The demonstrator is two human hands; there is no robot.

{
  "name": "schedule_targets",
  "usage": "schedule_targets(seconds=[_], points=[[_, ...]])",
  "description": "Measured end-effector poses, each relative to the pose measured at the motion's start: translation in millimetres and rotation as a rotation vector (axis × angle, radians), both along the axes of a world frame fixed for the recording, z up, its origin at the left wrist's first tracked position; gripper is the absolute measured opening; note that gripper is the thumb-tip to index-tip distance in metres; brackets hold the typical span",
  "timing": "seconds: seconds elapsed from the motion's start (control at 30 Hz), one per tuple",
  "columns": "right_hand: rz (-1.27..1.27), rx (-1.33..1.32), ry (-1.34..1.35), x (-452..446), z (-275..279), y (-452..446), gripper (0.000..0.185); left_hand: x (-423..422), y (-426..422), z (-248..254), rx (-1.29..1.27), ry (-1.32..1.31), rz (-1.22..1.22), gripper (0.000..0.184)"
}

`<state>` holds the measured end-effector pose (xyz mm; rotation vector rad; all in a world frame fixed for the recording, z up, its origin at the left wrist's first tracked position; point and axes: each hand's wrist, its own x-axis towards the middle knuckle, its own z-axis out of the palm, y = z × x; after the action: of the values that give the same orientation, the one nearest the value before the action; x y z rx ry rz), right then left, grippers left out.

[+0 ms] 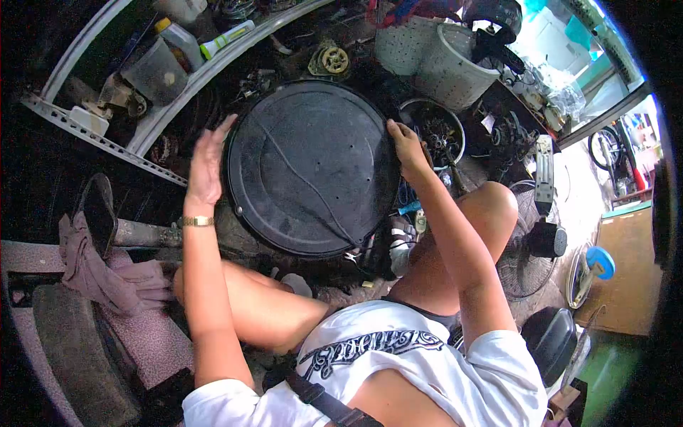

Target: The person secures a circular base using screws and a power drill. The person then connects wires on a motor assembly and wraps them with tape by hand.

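Head view. Black round disc [327,135], cord [288,162] across its face, in front of the person's knees. Left hand [205,169] unfurled, fingers straight, beside left rim; contact unclear. Right hand [408,151] holds right rim, thumb on top. Crowding in: fan cage [523,274] at right, crumpled cloth [99,267] at left, metal-edged shelf [167,99] beyond. Floor [580,185] pale near the bright right side. Bowl [462,135] beside disc holds tangled small parts; perforated basket [452,75] stands behind it.
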<state>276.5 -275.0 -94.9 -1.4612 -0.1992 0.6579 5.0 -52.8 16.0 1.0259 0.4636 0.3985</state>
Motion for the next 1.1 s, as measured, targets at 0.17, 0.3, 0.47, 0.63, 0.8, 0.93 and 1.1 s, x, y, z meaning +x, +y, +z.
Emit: schedule_targets(seconds=[0.17, 0.3, 0.47, 0.63, 0.8, 0.93, 1.1], points=[[-0.163, 0.038, -0.36, -19.4, 5.1, -2.2, 0.027, 3.6, -8.1, -23.9, 0.843, 0.12, 0.222, 0.044], [0.013, -0.08, -0.956, -80.3, 50.0, -51.7, 0.034, 6.2, 5.3, -31.6, 0.923, 0.167, 0.276, 0.043], [0.331, -0.292, -1.331, -134.2, 53.5, -57.8, 0.039, 16.0, 14.4, -36.1, 1.017, 0.177, 0.347, 0.041], [0.408, -0.249, -0.964, -84.7, 57.1, -48.4, 0.019, 14.5, 16.5, -34.4, 1.117, 0.253, 0.386, 0.038], [0.211, -0.098, -0.977, 49.2, 90.3, -8.1, 0.017, 12.8, 20.9, -23.7, 1.005, 0.232, 0.314, 0.033], [0.111, -0.215, -1.281, 102.6, 121.7, 36.3, 0.029, 15.7, 25.1, -21.8, 1.161, 0.236, 0.18, 0.03], [0.453, -0.721, -1.318, 105.9, 125.8, 71.9, 0.049, 20.8, 38.0, -14.3, 1.182, 0.239, -0.023, 0.033]])
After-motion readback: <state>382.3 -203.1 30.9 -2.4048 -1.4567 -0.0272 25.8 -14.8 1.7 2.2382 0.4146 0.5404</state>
